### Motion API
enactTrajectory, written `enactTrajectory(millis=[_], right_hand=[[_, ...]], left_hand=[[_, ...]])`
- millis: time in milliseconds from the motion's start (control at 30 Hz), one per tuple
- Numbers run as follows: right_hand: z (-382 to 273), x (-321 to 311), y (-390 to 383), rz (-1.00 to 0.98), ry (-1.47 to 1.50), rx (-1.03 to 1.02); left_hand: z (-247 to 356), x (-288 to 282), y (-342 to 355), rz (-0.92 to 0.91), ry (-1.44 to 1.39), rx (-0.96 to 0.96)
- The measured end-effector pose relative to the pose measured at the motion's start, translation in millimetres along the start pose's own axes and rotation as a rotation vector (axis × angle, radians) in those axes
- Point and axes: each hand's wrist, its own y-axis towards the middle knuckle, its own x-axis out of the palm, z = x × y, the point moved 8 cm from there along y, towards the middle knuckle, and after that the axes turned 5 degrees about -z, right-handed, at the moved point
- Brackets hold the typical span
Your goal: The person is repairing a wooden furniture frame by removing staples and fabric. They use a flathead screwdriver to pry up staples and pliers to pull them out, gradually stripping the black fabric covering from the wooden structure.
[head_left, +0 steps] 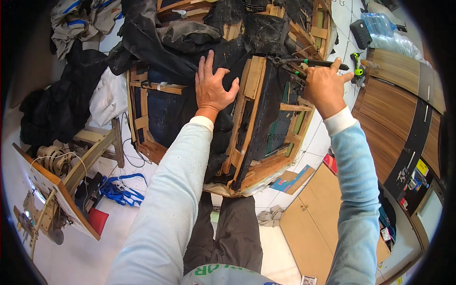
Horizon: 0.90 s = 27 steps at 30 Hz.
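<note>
An upturned wooden furniture frame [255, 80], with dark lining between its bars, stands in front of me. Black fabric [164, 40] is bunched over its far part. My left hand [213, 91] lies on this fabric left of the middle bar, fingers stretched and thumb apart, holding nothing. In my right hand [327, 90] are pliers [327, 63] with black and green handles. One handle shows above the fingers, and the index finger points outward. The jaws reach left to the fabric edge beside the end of the middle bar; what lies between them is too small to tell.
At left stand a sewing machine table [71, 190], a white bag [108, 97] and dark cloth [57, 104]. Blue straps [124, 189] lie on the floor. To the right are a green drill [356, 64], a wooden cabinet [389, 99], flat cardboard [308, 213] and a water bottle [377, 23].
</note>
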Motion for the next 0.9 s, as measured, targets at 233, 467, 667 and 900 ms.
enactTrajectory(millis=[233,467,667,900], right_hand=[[-16,-27,-3,0.077,-0.255,0.008],[8,-2,0,0.284,-0.129,0.041],[17,4,-20,0.646,-0.124,-0.008],[20,141,-3,0.031,0.892,-0.002]], left_hand=[[-3,0,-1,-0.015,-0.022,-0.029],[-4,0,0,-0.029,-0.040,-0.046],[-2,1,0,-0.022,-0.023,-0.027],[2,4,-1,-0.021,0.019,0.007]])
